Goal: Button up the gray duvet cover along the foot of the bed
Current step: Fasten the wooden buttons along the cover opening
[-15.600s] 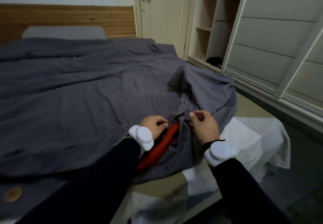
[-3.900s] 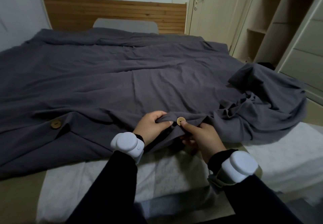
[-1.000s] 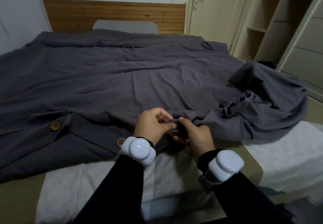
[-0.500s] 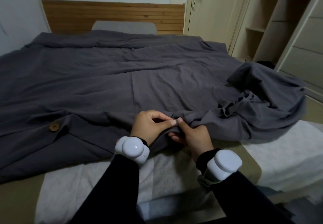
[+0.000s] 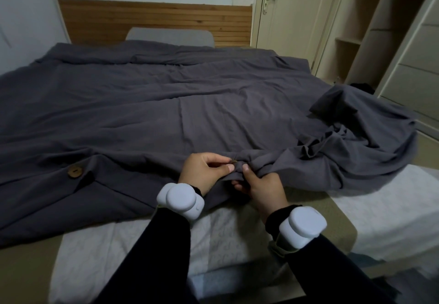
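The gray duvet cover (image 5: 190, 104) is spread over the bed, its foot edge nearest me. My left hand (image 5: 204, 172) and my right hand (image 5: 260, 185) pinch that edge side by side at the middle of the foot. A sliver of a brown button (image 5: 234, 161) shows between my left fingertips and the fabric; the rest of it is hidden. Farther left on the same edge a round wooden button (image 5: 75, 171) lies flat on the cover. The cover's right corner (image 5: 356, 137) is bunched in loose folds.
A pale mattress and patterned sheet (image 5: 225, 237) stick out below the cover's edge. A gray pillow (image 5: 169, 36) leans on the wooden headboard (image 5: 154, 22). At the right stand a door (image 5: 287, 11) and a wardrobe with open shelves (image 5: 380, 30).
My hands have stayed on the same spot of the edge, fingers working the fabric. The button edge between my fingers now shows again. The view has shifted very slightly.
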Tool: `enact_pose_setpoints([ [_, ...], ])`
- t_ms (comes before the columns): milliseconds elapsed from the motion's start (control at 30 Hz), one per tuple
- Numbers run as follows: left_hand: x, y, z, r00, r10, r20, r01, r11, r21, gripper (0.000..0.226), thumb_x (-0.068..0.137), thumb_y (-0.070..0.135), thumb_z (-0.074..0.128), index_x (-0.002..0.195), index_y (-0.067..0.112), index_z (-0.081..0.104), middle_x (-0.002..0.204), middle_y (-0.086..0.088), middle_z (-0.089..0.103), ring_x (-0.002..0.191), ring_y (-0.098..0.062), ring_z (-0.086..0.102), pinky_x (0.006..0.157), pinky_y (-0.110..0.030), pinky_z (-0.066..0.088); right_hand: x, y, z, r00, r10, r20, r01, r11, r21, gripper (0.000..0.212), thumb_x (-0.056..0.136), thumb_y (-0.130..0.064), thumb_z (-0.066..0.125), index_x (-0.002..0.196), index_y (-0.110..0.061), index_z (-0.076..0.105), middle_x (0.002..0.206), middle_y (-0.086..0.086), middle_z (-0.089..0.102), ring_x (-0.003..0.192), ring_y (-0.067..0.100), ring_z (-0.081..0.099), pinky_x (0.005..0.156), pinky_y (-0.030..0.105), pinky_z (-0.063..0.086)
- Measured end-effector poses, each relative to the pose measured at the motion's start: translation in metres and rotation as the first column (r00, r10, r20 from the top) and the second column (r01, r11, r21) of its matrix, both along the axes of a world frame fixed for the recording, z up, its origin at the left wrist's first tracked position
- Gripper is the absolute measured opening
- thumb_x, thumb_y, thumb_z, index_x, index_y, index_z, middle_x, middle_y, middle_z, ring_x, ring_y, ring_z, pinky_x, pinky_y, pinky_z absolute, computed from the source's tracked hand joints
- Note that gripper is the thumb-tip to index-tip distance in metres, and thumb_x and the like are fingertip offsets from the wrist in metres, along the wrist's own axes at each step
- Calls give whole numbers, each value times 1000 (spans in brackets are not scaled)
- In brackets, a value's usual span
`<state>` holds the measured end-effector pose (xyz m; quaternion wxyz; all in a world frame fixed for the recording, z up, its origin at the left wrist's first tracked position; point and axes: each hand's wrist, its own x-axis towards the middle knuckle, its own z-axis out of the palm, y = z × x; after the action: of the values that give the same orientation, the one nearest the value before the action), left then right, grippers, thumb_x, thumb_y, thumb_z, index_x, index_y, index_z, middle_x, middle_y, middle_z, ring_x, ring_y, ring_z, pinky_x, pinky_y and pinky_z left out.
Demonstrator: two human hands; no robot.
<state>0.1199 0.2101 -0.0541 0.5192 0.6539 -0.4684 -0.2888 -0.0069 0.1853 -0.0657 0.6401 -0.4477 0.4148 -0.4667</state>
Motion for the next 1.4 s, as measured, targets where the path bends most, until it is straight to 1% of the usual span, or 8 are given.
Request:
enact_pose_setpoints([
  [167, 1, 0, 1, 999, -9, 41, 8, 999, 37, 17, 71, 17, 77, 87, 13, 75, 75, 3, 71, 57, 12, 59, 62, -1, 44, -2, -1, -2, 1000, 4, -4, -4, 1000, 6, 20, 93, -10, 53, 93, 5, 67, 77, 12, 68, 56, 13, 68, 54, 19, 57],
  [367, -3, 3, 2, 998, -32, 47, 31, 999, 25, 11, 71, 17, 76, 82, 15, 75, 71, 5, 71, 60, 6, 62, 61, -5, 47, -4, -1, 1, 999, 4, -44, -5, 1000, -16, 10, 84, -18, 68, 86, -8, 70, 89, 15, 71, 79, 23, 69, 78, 38, 57],
  [500, -1, 5, 4, 996, -49, -80, 52, 998, 29, 10, 68, 14, 79, 77, 16, 75, 59, 16, 69, 58, 9, 61, 60, -3, 45, -3, -2, 2, 999, -19, 28, 18, 998, 64, 9, 86, -10, 63, 79, -8, 67, 73, 9, 69, 59, 14, 67, 63, 26, 58],
  [700, 1, 4, 0, 982, -89, -165, 98, 994, 47, 16, 70, 10, 77, 86, 11, 76, 62, 16, 71, 64, 5, 64, 68, -7, 50, -5, -5, 0, 992, -40, 123, 20, 987, 158, 10, 88, -6, 59, 83, -2, 67, 73, 10, 69, 60, 17, 67, 58, 22, 58],
  [833, 1, 1, -4, 991, -104, -81, 110, 992, 69, 19, 75, 14, 73, 93, 9, 74, 77, 12, 72, 61, 8, 60, 67, -6, 48, -3, -4, -2, 990, -38, 137, 22, 993, 117, 12, 89, -5, 58, 80, -3, 65, 79, 13, 68, 66, 18, 67, 65, 24, 58],
  [1100, -1, -1, -5, 987, -148, 60, 148, 989, 14, 12, 80, 21, 69, 85, 12, 74, 70, 13, 67, 61, 11, 57, 67, -7, 44, -9, -9, -6, 996, 52, 76, -56, 998, 40, 17, 92, -13, 55, 102, -2, 64, 90, 10, 70, 77, 16, 68, 71, 26, 53],
  [1267, -4, -5, -6, 995, -99, 19, 100, 994, -35, 7, 80, 15, 68, 80, 10, 72, 64, 10, 63, 52, 12, 54, 59, -5, 40, -7, -12, -1, 995, 69, 76, -75, 995, 67, 9, 91, -11, 57, 89, -4, 63, 72, 7, 61, 56, 9, 57, 54, 18, 50],
  [1400, -2, -5, -7, 992, -122, -10, 122, 992, -29, 10, 83, 12, 64, 85, 7, 72, 69, 5, 65, 56, 9, 55, 60, -3, 41, -10, -9, -1, 996, 78, -36, -79, 996, -34, 11, 89, -13, 60, 83, -8, 68, 68, 5, 65, 57, 10, 60, 57, 21, 50],
])
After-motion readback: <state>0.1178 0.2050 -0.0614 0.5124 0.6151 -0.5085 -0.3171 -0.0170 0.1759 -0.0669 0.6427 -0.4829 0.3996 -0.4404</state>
